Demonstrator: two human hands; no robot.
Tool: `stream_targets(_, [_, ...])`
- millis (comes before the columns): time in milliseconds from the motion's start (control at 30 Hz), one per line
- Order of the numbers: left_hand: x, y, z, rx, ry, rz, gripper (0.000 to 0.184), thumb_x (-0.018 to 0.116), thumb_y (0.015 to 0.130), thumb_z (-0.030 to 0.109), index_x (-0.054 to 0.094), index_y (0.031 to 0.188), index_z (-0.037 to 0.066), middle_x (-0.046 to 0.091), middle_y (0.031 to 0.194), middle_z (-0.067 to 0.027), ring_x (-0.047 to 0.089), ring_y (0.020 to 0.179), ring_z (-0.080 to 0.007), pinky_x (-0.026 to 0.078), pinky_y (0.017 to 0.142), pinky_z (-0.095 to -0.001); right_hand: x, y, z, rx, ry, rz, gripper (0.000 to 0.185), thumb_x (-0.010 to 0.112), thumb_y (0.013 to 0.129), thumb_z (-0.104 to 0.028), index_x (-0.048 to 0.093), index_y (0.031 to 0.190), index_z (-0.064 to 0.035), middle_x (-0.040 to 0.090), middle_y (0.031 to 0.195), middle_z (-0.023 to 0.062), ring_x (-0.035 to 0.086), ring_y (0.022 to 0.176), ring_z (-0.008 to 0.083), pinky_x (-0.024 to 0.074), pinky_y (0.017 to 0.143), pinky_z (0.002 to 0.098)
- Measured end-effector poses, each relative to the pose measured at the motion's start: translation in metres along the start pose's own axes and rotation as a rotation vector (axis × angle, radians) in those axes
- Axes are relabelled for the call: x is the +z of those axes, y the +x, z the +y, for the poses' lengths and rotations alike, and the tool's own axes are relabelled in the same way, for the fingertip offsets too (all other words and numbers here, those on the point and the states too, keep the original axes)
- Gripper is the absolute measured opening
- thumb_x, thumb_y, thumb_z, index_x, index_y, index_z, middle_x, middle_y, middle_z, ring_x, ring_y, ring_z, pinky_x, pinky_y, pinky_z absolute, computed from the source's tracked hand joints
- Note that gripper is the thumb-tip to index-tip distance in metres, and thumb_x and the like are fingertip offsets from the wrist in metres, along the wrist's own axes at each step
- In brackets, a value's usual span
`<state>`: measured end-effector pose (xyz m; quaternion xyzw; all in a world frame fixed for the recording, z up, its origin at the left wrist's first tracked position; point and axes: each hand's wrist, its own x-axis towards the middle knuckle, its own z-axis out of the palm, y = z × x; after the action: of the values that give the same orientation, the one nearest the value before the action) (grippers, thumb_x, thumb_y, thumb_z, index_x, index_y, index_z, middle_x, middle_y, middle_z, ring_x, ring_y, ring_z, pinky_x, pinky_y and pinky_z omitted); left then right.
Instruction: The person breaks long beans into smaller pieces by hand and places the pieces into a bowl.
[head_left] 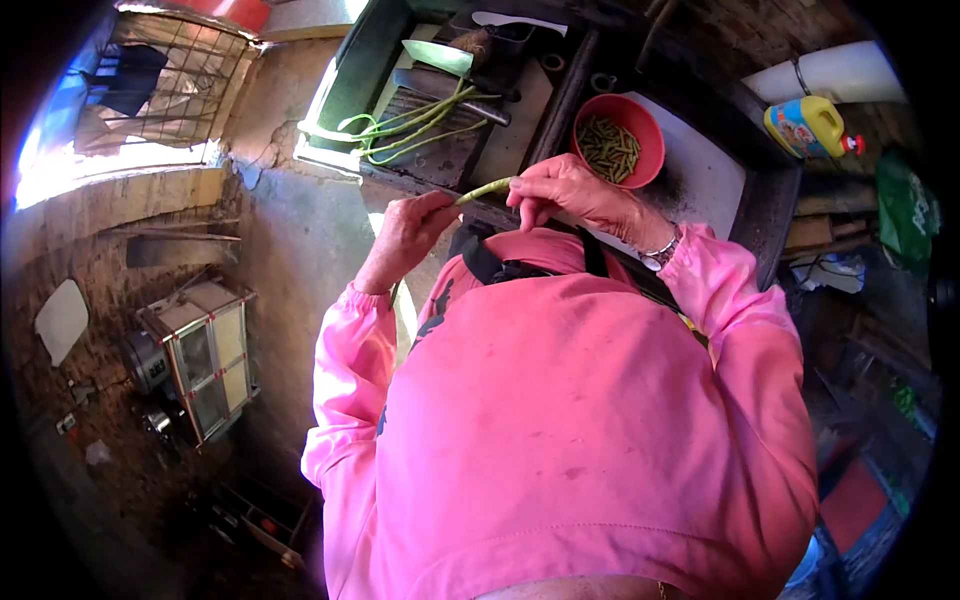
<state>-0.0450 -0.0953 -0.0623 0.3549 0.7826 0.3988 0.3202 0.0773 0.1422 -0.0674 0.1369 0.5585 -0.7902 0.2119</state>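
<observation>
A green long bean (484,191) is stretched between my two hands, just in front of the counter edge. My left hand (408,232) pinches its left end, and my right hand (578,198) has thumb and fingertips closed on its right end. Close beyond my right hand sits a red bowl (655,150) with many short cut bean pieces (608,150) in it. Several whole long beans (430,122) lie in a loose bundle on the counter at the left, beyond my left hand.
A cleaver (438,57) and a white-handled tool (518,22) lie at the back of the counter (700,165). A yellow bottle (806,127) with a red cap stands at the right. A glass-fronted cabinet (208,360) is at the left.
</observation>
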Motion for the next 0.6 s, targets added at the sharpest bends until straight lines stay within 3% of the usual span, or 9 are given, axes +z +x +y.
stream_targets(100, [0.007, 0.001, 0.007, -0.085, -0.266, -0.031, 0.021, 0.064, 0.092, 0.019, 0.066, 0.093, -0.001, 0.049, 0.059, 0.0019, 0.045, 0.055, -0.0051, 0.038, 0.049, -0.0247, -0.003, 0.000, 0.003, -0.055, 0.216, 0.069, 0.030, 0.054, 0.096, -0.029, 0.066, 0.093, -0.0017, 0.068, 0.077, 0.0060, 0.067, 0.070, 0.0141, 0.0521, 0.066, 0.0238])
stream_targets(200, [0.015, 0.007, 0.007, -0.083, -0.319, -0.018, 0.019, 0.063, 0.092, 0.018, 0.066, 0.094, -0.001, 0.049, 0.057, 0.0013, 0.046, 0.053, -0.0065, 0.037, 0.048, -0.0257, -0.009, 0.003, 0.007, -0.149, 0.302, 0.207, 0.028, 0.055, 0.096, -0.028, 0.065, 0.096, -0.0021, 0.068, 0.078, 0.0062, 0.067, 0.075, 0.0142, 0.0519, 0.067, 0.0234])
stream_targets(267, [0.003, -0.004, -0.013, -0.169, -0.214, -0.026, 0.020, 0.061, 0.093, 0.018, 0.067, 0.094, -0.001, 0.051, 0.059, 0.0008, 0.047, 0.055, -0.0063, 0.037, 0.050, -0.0243, -0.070, 0.007, 0.016, -0.476, 0.086, 0.449, 0.027, 0.056, 0.095, -0.028, 0.065, 0.097, -0.0024, 0.069, 0.085, 0.0073, 0.066, 0.089, 0.0125, 0.0505, 0.070, 0.0211])
stream_targets(300, [-0.002, -0.009, -0.020, -0.211, -0.160, -0.030, 0.021, 0.060, 0.094, 0.018, 0.067, 0.094, -0.002, 0.051, 0.059, 0.0006, 0.048, 0.055, -0.0062, 0.037, 0.050, -0.0236, -0.104, -0.002, 0.014, -0.445, 0.353, 0.600, 0.028, 0.056, 0.095, -0.028, 0.065, 0.099, -0.0021, 0.070, 0.086, 0.0077, 0.066, 0.085, 0.0130, 0.0502, 0.069, 0.0201])
stream_targets(400, [-0.003, -0.015, -0.019, -0.134, -0.084, -0.021, 0.019, 0.061, 0.092, 0.016, 0.066, 0.092, -0.002, 0.050, 0.056, -0.0023, 0.047, 0.052, -0.0073, 0.038, 0.048, -0.0267, -0.124, -0.020, 0.011, -0.349, 0.049, 0.604, 0.029, 0.057, 0.095, -0.028, 0.066, 0.104, -0.0022, 0.070, 0.086, 0.0064, 0.067, 0.080, 0.0126, 0.0510, 0.070, 0.0191])
stream_targets(533, [0.009, -0.002, 0.003, 0.017, 0.031, -0.032, 0.015, 0.063, 0.088, 0.014, 0.067, 0.095, 0.001, 0.057, 0.063, -0.0139, 0.057, 0.056, -0.0233, 0.045, 0.055, -0.0345, -0.059, -0.006, 0.003, -0.144, -0.039, 0.292, 0.026, 0.062, 0.092, -0.030, 0.069, 0.099, -0.0054, 0.070, 0.084, 0.0043, 0.066, 0.078, 0.0096, 0.0514, 0.069, 0.0194])
stream_targets(567, [0.009, 0.001, 0.009, 0.058, 0.101, -0.055, 0.014, 0.063, 0.086, 0.014, 0.066, 0.094, 0.003, 0.060, 0.070, -0.0184, 0.061, 0.064, -0.0350, 0.047, 0.059, -0.0392, -0.047, 0.002, 0.007, -0.098, -0.110, 0.236, 0.033, 0.059, 0.093, -0.032, 0.068, 0.107, -0.0040, 0.070, 0.084, 0.0049, 0.067, 0.079, 0.0097, 0.0513, 0.071, 0.0202])
stream_targets(600, [0.007, 0.003, 0.016, 0.096, 0.138, -0.065, 0.014, 0.063, 0.086, 0.015, 0.066, 0.093, 0.003, 0.060, 0.071, -0.0186, 0.061, 0.067, -0.0365, 0.047, 0.059, -0.0404, -0.034, 0.005, 0.004, -0.074, -0.144, 0.156, 0.033, 0.060, 0.093, -0.033, 0.069, 0.104, -0.0034, 0.070, 0.082, 0.0057, 0.066, 0.079, 0.0092, 0.0510, 0.069, 0.0207])
